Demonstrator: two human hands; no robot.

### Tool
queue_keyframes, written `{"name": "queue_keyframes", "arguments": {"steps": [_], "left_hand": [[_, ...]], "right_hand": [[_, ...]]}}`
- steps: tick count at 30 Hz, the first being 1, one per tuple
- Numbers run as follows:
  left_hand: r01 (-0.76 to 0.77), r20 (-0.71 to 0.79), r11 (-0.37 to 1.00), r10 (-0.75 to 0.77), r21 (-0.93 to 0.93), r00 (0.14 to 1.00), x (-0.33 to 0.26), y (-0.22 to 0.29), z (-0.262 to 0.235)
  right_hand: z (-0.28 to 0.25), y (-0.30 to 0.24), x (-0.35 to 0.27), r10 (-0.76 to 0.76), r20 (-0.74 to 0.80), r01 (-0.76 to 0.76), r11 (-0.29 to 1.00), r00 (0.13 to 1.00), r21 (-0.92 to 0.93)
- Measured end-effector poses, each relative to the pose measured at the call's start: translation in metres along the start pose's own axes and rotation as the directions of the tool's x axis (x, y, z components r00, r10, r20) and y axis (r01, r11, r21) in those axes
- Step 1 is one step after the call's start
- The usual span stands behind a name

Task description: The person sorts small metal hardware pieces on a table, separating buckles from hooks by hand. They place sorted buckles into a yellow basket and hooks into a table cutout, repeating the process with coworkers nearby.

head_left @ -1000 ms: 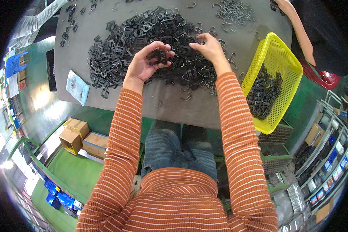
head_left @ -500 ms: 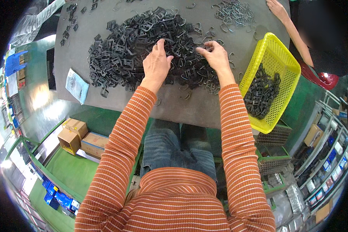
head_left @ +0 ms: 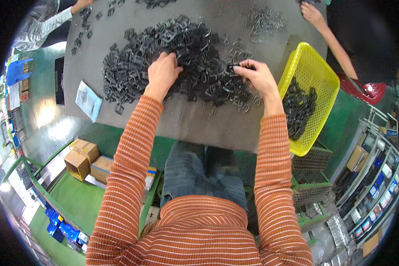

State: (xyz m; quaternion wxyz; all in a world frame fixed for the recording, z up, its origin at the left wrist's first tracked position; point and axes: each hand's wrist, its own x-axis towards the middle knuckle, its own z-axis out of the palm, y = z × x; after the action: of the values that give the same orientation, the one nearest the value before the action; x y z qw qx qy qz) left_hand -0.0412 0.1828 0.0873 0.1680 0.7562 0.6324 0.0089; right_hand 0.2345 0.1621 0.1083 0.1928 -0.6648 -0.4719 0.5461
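A heap of small black plastic buckles (head_left: 133, 66) lies across the table, with metal hooks mixed into its right side. My left hand (head_left: 162, 74) rests on the middle of the heap, fingers bent down and thumb apart from them. I see nothing held in it, though the fingertips are partly hidden. At the heap's right edge, my right hand (head_left: 259, 79) is closed in a pinch, with a small black buckle (head_left: 233, 68) at its fingertips; blur hides its exact shape. Close by on the right stands a yellow perforated basket (head_left: 326, 91) with black buckles inside.
Loose metal hooks (head_left: 265, 21) form a small pile at the far right of the table (head_left: 199, 119). A blue-and-white packet (head_left: 88, 101) lies at the left edge. Another person's hand (head_left: 312, 15) reaches in at far right; a second person's hand (head_left: 80, 4) shows at far left.
My left hand has shifted left and slightly nearer, its fingers more bent. My right hand has moved slightly right and nearer, closing into a pinch. Another person's hand has appeared at far left.
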Motion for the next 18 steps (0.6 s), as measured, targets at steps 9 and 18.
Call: {"name": "queue_keyframes", "arguments": {"steps": [9, 18], "left_hand": [[-0.051, 0.069, 0.984, 0.04, 0.172, 0.997, -0.015, -0.003, 0.007], [0.109, -0.032, 0.965, -0.119, -0.238, 0.992, -0.027, 0.013, 0.001]], "right_hand": [[0.012, 0.01, 0.004, 0.158, -0.135, -0.156, 0.987, 0.978, 0.031], [-0.008, 0.041, -0.016, 0.032, -0.34, -0.063, 0.995, 0.94, -0.08]]}}
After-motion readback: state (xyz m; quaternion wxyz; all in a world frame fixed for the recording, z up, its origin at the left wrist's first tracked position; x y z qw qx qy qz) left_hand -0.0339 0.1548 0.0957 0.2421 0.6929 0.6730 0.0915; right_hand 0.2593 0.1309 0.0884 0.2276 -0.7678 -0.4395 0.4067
